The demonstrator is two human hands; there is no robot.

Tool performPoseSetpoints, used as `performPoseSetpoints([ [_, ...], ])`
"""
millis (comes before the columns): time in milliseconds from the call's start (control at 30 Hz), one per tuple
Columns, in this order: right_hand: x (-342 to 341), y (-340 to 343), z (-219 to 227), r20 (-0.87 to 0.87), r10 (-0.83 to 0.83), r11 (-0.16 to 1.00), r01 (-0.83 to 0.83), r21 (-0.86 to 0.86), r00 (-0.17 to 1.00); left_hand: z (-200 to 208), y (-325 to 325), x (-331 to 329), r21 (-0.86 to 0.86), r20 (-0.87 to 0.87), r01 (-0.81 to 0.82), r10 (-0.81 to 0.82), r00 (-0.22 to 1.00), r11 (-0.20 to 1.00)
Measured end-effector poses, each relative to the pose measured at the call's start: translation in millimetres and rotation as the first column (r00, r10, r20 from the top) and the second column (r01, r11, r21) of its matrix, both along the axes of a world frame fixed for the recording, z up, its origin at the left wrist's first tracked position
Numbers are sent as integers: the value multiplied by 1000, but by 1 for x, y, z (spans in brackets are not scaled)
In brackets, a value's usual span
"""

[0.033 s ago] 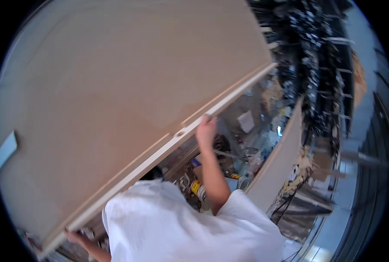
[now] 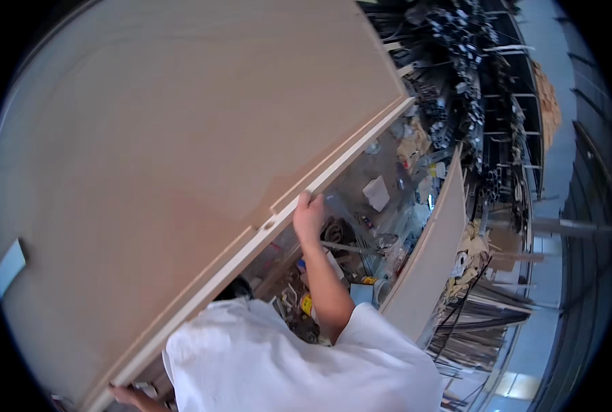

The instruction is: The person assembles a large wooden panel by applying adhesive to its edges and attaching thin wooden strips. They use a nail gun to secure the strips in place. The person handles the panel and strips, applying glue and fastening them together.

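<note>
A wide, flat tan board [image 2: 182, 130] fills the upper left. Along its near edge runs a long pale wooden strip [image 2: 230, 266], slanting from lower left to upper right, with a dark round hole about midway. Whether this strip is fixed to the board I cannot tell. My right hand [image 2: 309, 218] is closed over the strip just right of the hole, fingertips on its top. Low on the left, my left hand [image 2: 129, 396] grips the same strip near its end; its fingers are partly hidden. Between board and strip, a thin edging [image 2: 340, 152] shows a small gap near the hole.
A small white piece [image 2: 9, 266] lies on the board's left side. Beyond my right arm, a pale panel [image 2: 426, 254] stands on edge beside cluttered scraps and yellow-labelled cans [image 2: 307, 304]. Racks of dark metal profiles [image 2: 467, 89] rise at the upper right; stacked strips [image 2: 476, 333] lie lower right.
The view has shifted slightly, so the board's right corner and the racks appear farther left. Both hands keep their hold at about the same places on the strip.
</note>
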State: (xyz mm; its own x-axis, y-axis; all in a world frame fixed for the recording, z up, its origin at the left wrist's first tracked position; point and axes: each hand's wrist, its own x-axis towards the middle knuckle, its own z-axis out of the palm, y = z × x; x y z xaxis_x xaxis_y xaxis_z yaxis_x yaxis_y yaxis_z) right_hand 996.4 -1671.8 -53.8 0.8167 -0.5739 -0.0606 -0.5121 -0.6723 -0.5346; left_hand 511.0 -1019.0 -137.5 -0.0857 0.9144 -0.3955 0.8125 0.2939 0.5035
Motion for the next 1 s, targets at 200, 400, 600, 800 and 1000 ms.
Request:
performPoseSetpoints([
  [200,-1,-13,-5,93,-124,960,96,262,988,-68,52,-38,-53,-838,679,-402,369,732],
  [400,-10,-16,-4,-4,-102,985,102,141,995,-64,85,-36,-102,-878,693,-393,275,713],
  [600,-16,-15,13,-28,-76,970,80,231,997,-70,70,31,148,-632,473,-285,721,869],
  [800,1,-20,1,-20,-46,972,50,228,999,-69,41,108,227,-143,166,-135,980,960],
  [1000,-11,-30,-30,-46,403,885,-402,-236,914,-26,7,76,140,431,-263,181,884,955],
])
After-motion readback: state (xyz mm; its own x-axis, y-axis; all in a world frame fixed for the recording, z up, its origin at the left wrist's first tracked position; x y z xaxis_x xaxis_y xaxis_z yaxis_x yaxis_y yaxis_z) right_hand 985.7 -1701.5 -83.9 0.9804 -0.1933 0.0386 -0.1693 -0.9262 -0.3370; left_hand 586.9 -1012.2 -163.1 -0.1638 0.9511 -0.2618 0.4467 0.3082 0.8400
